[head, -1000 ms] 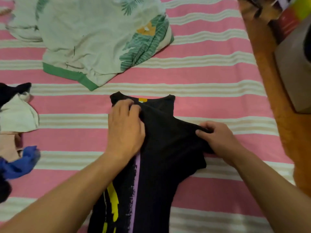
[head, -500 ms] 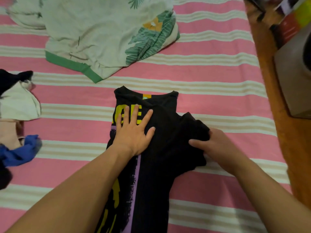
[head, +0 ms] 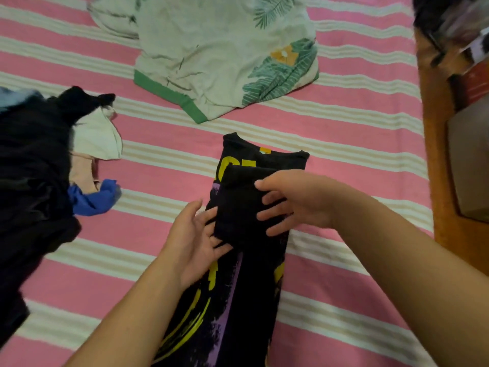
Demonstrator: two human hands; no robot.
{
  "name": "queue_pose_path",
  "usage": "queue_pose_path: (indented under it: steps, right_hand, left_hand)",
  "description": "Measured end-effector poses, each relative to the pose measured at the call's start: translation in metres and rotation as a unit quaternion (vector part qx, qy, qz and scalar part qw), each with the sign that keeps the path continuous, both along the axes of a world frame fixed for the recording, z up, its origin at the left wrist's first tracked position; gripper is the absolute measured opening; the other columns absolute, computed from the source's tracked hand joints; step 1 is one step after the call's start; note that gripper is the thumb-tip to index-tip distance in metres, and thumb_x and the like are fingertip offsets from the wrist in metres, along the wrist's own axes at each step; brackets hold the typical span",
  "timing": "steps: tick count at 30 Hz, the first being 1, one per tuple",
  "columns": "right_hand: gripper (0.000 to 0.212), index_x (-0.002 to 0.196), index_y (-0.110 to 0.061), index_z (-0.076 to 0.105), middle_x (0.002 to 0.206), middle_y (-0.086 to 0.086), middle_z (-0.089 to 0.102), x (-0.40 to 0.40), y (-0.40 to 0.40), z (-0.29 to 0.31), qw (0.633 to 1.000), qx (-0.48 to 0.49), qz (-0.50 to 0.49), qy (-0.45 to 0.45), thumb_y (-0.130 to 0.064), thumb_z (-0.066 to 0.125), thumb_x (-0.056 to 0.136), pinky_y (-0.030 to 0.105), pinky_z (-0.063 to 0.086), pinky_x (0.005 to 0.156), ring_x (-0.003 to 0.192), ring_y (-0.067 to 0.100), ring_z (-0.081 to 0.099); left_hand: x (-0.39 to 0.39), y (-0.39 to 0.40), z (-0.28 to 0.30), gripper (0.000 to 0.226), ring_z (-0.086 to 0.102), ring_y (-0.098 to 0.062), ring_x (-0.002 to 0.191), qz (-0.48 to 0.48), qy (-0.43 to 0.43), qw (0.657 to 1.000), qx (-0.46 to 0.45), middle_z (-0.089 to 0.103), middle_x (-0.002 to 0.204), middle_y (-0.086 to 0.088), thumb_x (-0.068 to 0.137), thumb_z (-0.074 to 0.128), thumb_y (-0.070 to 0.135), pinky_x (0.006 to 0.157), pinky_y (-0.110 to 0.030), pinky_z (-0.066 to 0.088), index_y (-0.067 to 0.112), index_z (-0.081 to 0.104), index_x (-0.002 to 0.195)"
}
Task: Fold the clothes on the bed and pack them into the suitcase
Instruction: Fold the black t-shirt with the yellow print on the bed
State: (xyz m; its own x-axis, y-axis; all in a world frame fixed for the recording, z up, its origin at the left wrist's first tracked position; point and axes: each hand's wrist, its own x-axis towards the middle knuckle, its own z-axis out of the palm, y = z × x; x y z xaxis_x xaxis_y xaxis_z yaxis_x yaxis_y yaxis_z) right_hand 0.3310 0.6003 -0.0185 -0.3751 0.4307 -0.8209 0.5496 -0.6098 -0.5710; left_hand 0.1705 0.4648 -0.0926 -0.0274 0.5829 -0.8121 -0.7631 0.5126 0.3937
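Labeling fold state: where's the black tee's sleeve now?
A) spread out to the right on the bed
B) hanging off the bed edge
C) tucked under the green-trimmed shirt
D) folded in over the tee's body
D: the sleeve lies as a black flap on top of the black tee, with the right hand on it and the left hand at its edge.
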Motion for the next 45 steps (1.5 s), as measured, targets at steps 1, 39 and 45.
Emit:
queue_pose_path:
  steps: [1,39,45]
  right_hand:
    - [0.023,0.119,-0.011,0.056,0.116,0.011,0.059,-0.004,0.008,-0.014,0.995,0.07,0.026,-0.06,-0.024,0.06,0.1,0.051,0.062,0.075,0.1,0.033,0.069]
    - [0.059,0.136,-0.005,0.051,0.131,0.01,0.06,0.033,0.093,-0.15,0.918,0.31,-0.168,-0.181,-0.033,0.071,0.089,0.04,0.05,0.099,0.118,0.029,0.058]
    - [0.017,0.106,-0.007,0.071,0.103,0.008,0.076,0.03,0.09,-0.123,0.946,0.183,-0.267,0.017,-0.002,0.067,0.091,0.029,0.058,0.068,0.09,0.022,0.073]
  left_hand:
    - [-0.002,0.001,-0.007,0.045,0.071,-0.029,0.098,-0.016,0.021,1.0,-0.012,0.075,0.106,-0.012,0.1,0.05,0.048,0.09,-0.047,0.055,0.012,0.066,0.122]
    - [-0.049,0.17,-0.079,0.072,0.044,-0.027,0.126,-0.283,0.642,0.711,0.042,0.041,0.137,-0.009,0.082,0.077,0.047,0.111,-0.046,0.039,0.018,0.044,0.139]
    - [-0.05,0.188,-0.053,0.031,0.076,-0.024,0.085,-0.221,0.289,0.929,0.065,0.075,0.108,-0.015,0.092,0.071,0.016,0.066,-0.037,0.062,0.009,0.065,0.121]
